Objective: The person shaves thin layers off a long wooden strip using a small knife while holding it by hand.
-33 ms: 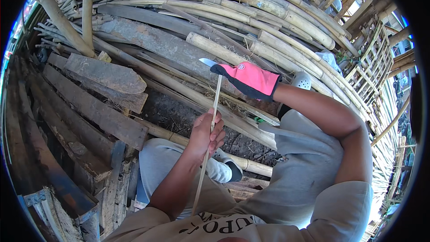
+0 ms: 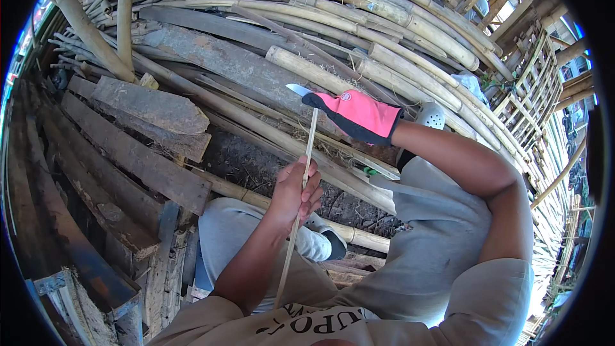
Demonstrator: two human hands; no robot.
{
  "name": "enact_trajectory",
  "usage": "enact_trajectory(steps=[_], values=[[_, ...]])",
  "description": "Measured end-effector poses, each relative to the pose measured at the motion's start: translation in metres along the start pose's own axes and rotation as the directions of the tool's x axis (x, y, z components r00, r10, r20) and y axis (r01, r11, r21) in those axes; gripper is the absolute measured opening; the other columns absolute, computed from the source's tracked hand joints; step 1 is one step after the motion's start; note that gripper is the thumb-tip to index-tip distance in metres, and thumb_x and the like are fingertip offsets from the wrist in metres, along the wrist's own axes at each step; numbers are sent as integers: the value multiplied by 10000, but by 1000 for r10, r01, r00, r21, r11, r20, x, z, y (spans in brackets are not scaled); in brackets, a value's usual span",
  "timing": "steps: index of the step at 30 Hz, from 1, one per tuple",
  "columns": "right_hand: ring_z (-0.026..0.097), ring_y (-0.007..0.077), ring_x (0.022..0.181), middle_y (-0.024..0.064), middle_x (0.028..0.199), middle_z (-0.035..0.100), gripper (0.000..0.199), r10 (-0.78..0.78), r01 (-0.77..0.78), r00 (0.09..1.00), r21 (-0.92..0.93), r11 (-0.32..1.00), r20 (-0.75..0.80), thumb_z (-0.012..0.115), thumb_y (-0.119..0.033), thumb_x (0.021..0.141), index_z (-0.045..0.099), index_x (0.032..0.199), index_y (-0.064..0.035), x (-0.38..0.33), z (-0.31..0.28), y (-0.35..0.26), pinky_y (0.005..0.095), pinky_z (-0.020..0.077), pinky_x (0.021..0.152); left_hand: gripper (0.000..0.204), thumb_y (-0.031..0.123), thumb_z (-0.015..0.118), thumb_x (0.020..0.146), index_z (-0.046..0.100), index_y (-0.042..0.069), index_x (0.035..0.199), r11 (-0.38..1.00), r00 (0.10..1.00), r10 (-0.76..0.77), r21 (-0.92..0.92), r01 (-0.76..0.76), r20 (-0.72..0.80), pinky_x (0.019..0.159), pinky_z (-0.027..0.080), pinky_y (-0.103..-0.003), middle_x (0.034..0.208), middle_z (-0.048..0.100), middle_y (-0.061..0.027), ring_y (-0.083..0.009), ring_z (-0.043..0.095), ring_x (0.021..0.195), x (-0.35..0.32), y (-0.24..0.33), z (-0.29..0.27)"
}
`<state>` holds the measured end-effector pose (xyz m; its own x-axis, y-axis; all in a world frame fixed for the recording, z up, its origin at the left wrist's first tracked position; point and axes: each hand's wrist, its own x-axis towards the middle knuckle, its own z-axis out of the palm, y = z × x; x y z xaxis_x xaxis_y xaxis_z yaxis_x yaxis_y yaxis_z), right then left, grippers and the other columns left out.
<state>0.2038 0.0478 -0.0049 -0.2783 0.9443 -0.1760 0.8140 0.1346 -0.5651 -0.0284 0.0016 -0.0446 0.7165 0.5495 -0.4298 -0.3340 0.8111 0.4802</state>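
Observation:
My bare left hand [image 2: 293,191] is closed round a thin, pale bamboo strip [image 2: 311,136], which runs from near my chest up to my right hand. A pink and black glove covers my right hand [image 2: 359,115], whose fingers are closed at the strip's far end. From the glove's tip juts a short knife blade [image 2: 296,89], pointing left. The knife's handle is hidden inside the glove. Where blade and strip meet is covered by the gloved fingers.
Long bamboo poles [image 2: 384,6] lie stacked across the far side. Rough wooden planks [image 2: 115,147] are piled on the left. A split-bamboo lattice [image 2: 528,86] stands at the right. My legs in grey trousers [image 2: 429,218] are bent below my hands, beside a bamboo pole [image 2: 362,238] on the ground.

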Motion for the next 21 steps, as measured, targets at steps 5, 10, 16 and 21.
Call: enact_trajectory(steps=[5, 10, 16, 21], values=[[543, 123, 512, -10, 631, 567, 446, 143, -157, 987, 310, 938, 68, 581, -459, 993, 662, 913, -28, -21, -17, -8, 285, 414, 439, 322, 342, 345, 1101, 454, 113, 902, 998, 999, -33, -52, 34, 24, 256, 245, -236, 518, 366, 31, -80, 309, 304, 3, -6, 6], [605, 280, 588, 158, 673, 591, 492, 12, -18, 993, 52, 998, 119, 529, -255, 992, 443, 1474, -198, -20, 28, 2, 385, 495, 560, 328, 346, 350, 1101, 449, 106, 901, 989, 1000, 14, -149, -13, 7, 263, 249, -233, 523, 368, 24, -82, 303, 313, 7, 4, -3], [670, 352, 715, 231, 836, 668, 495, 230, -212, 967, -160, 964, 108, 362, -469, 1056, 599, 1311, -116, 10, -12, 4, 446, 514, 598, 360, 359, 307, 1109, 437, 112, 883, 1000, 996, 28, -14, -27, 79, 252, 248, -233, 504, 384, 23, -87, 314, 283, -16, 4, 25], [698, 284, 746, 173, 734, 661, 557, 288, -294, 940, 8, 956, 185, 419, -456, 1033, 445, 1464, -103, -4, -6, -5, 410, 550, 653, 385, 384, 290, 1110, 431, 110, 880, 994, 971, 59, -102, -36, 231, 263, 250, -233, 504, 378, 17, -89, 311, 287, -26, 16, 21]])
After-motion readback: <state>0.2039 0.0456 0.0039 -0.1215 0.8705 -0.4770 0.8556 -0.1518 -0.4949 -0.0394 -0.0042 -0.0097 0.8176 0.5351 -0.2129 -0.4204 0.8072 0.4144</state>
